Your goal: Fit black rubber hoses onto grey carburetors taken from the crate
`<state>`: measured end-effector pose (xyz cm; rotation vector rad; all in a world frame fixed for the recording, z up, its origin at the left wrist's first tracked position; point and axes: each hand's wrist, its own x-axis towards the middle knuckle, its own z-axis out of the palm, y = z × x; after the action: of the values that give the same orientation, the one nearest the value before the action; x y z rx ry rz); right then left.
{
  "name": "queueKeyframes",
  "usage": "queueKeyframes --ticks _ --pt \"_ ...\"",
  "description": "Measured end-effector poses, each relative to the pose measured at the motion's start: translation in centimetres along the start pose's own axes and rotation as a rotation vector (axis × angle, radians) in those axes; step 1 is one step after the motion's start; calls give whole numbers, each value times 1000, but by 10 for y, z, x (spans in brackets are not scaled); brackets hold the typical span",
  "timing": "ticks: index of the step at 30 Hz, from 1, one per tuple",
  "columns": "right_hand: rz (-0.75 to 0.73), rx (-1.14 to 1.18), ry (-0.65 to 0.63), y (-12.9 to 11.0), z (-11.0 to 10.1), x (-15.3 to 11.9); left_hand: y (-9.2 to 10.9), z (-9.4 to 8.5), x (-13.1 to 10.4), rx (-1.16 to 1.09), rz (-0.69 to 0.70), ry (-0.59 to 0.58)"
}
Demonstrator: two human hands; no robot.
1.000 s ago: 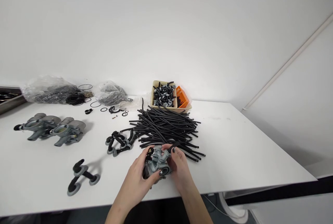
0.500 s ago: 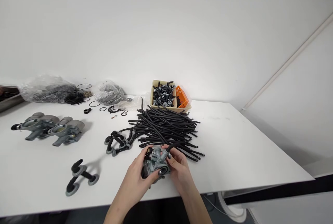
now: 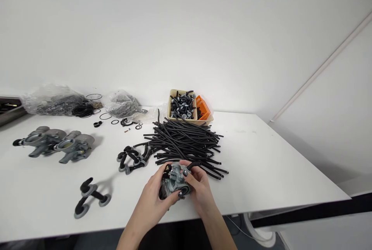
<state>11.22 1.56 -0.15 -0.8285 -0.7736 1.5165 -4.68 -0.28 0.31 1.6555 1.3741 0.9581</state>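
A grey metal carburetor [image 3: 174,180] is held above the front edge of the table. My left hand [image 3: 157,192] wraps around its left side, thumb at the front near the round bore. From the right, my right hand [image 3: 199,188] grips the same carburetor, its thumb on the upper right where a bent black rubber tube [image 3: 193,165] sticks out. My right fingertips are hidden behind the metal body. Just beyond both hands lies a loose pile of black rubber hoses [image 3: 186,141].
To the left stand two more carburetors [image 3: 74,147]. Grey caps with black rubber elbows [image 3: 93,194] lie nearer, with another cluster [image 3: 132,159] beside the hoses. At the back are a cream bin [image 3: 169,105] of such caps, an orange basket [image 3: 205,107], bagged parts [image 3: 55,101] and rings.
My right thumb has shifted slightly up and left on the carburetor, and the black rubber tube now lies more sideways. My left hand keeps its hold nearly unchanged.
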Motion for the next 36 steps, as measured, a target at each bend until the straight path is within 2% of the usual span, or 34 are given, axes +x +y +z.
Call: queueKeyframes --ticks 5,9,15,24,36 --pt "-44 -8 -45 -5 1 -2 2 -1 0 11 11 -3" --pt "-9 13 -72 -7 -1 -5 3 -2 0 19 45 -6" --pt "29 108 -65 -5 -6 -6 0 -2 1 32 73 -17" --pt "26 150 -46 -8 -2 -8 -1 -2 1 4 42 -15" --pt "43 89 -9 -6 -2 -8 -1 -2 0 26 33 -55"
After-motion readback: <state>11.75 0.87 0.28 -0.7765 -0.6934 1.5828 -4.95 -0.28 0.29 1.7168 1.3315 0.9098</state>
